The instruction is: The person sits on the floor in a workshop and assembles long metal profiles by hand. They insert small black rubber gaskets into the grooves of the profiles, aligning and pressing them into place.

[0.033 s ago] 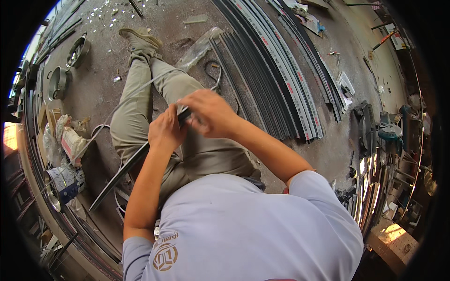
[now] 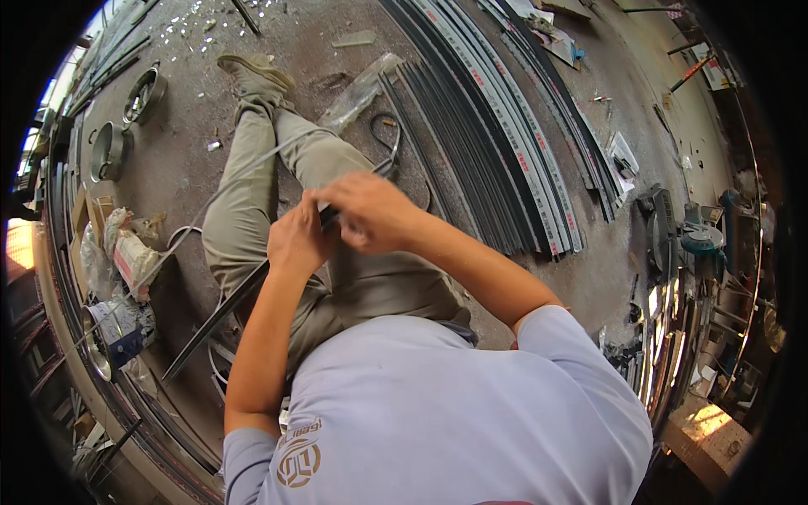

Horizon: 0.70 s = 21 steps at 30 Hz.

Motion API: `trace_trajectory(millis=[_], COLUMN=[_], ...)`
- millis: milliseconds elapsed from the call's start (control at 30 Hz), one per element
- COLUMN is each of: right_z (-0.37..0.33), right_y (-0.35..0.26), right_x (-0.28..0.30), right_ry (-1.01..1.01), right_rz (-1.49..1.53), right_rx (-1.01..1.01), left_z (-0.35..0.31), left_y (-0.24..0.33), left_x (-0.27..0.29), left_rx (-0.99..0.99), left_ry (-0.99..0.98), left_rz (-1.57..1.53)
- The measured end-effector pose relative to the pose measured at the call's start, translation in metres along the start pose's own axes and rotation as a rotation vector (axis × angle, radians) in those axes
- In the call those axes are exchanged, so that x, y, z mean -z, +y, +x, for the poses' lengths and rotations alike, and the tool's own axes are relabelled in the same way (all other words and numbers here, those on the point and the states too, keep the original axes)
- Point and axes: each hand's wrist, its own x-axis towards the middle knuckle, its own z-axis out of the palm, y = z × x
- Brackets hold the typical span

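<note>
A long dark bar (image 2: 220, 316), like a frame profile, slants up from the lower left beneath my left forearm to my hands over my lap. My left hand (image 2: 295, 237) is closed around it near its upper part. Just right of it, my right hand (image 2: 370, 210) is bent over the same bar; its fingers are smeared by motion, so what they hold is unclear. A thin pale strip (image 2: 244, 166) crosses my legs and runs down to the left. Beyond my right hand lies a looped dark strip (image 2: 389, 126) on the floor.
Several dark and silver profiles (image 2: 480, 135) lie side by side at the right. Round metal pans (image 2: 108, 151), a wrapped white bundle (image 2: 135, 261) and a tin can (image 2: 109, 337) stand at the left. A green power tool (image 2: 700, 240) is at the far right.
My right hand has shifted slightly and its fingers are more blurred. The left hand stays closed on the bar, and the view has moved a little.
</note>
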Motion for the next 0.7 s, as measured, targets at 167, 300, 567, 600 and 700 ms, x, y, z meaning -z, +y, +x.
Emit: trace_trajectory(millis=[167,300,567,600,700], right_z=[0.014,-0.007,-0.117,-0.129,-0.159], right_y=[0.013,0.031,0.07,0.077,0.092], right_x=[-0.029,-0.02,0.005,0.003,-0.007], right_ry=[-0.091,0.106,0.29,0.324,0.39], right_rz=[-0.194,-0.198,-0.117,-0.161,-0.275], right_rx=[0.028,-0.07,-0.76,-0.798,-0.919], left_z=[-0.012,-0.034,-0.042,-0.042,-0.045], left_y=[-0.032,-0.033,-0.067,-0.077,-0.11], left_x=[0.026,0.048,0.034,0.026,0.008], left_rx=[0.109,-0.112,-0.051,0.003,0.094], left_ry=[-0.114,0.296,0.6,0.599,0.618], left_rz=[-0.12,-0.133,-0.122,-0.104,-0.045])
